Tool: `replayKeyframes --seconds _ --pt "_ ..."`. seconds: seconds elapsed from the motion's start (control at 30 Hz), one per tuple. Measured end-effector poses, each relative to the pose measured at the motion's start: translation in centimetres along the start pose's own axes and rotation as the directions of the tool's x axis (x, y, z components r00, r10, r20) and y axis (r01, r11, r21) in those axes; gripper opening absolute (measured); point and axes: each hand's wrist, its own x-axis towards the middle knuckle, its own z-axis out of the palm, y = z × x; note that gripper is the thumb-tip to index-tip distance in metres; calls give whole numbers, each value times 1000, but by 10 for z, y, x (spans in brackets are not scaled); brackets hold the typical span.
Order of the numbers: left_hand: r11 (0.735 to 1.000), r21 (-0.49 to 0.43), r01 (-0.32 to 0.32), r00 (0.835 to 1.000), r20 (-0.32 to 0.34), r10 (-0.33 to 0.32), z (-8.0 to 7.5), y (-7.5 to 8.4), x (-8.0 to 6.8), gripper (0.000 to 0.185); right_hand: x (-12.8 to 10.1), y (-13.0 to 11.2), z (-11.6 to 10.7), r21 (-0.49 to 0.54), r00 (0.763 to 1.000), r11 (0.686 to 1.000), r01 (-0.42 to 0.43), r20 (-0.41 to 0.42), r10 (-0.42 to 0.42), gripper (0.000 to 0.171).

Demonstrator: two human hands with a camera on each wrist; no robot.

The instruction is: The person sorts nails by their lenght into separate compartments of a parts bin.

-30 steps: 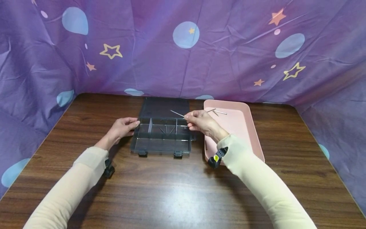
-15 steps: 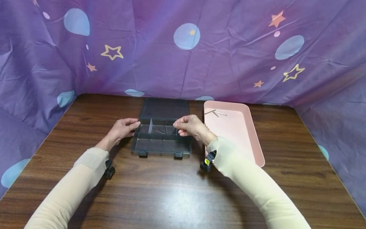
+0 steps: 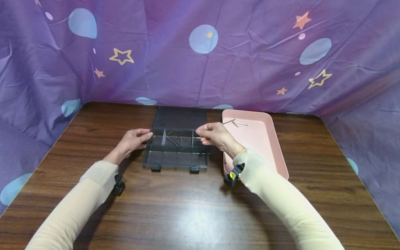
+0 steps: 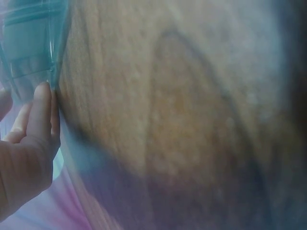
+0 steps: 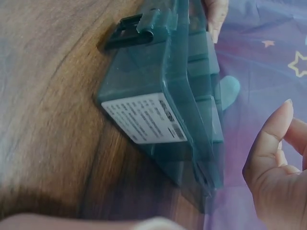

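Note:
A dark translucent compartment box [image 3: 176,159] lies with its lid [image 3: 181,118] laid back on the table. Several nails [image 3: 178,141] rest in its middle rear compartment, between two upright dividers. My left hand [image 3: 132,140] holds the box's left side, thumb at the rim; the left wrist view shows its fingers [image 4: 41,108] against the wall. My right hand [image 3: 218,137] hovers at the box's right end, fingers bent. No nail shows between thumb and finger of that hand [image 5: 280,172] in the right wrist view.
A pink tray [image 3: 279,149] stands right of the box, partly under my right forearm. A few nails [image 3: 240,123] lie at its far left corner. Two latches [image 3: 194,169] stick out from the box's front. A purple star-patterned cloth [image 3: 168,69] hangs behind the table.
My right hand carried a nail left over the box and let it go; another nail now lies in the middle compartment. That hand has since drawn back right. The left hand stayed put.

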Motion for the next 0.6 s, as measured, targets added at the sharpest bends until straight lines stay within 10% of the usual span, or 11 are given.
replayKeyframes --seconds 0.33,0.6 --pt "1000 3 1 1000 2 -1 0 1 0 49 -6 -6 -33 54 999 998 19 -47 -16 2" --pt "1000 0 3 1000 -7 -3 0 0 0 49 -8 -13 -72 165 993 985 41 -113 -22 24"
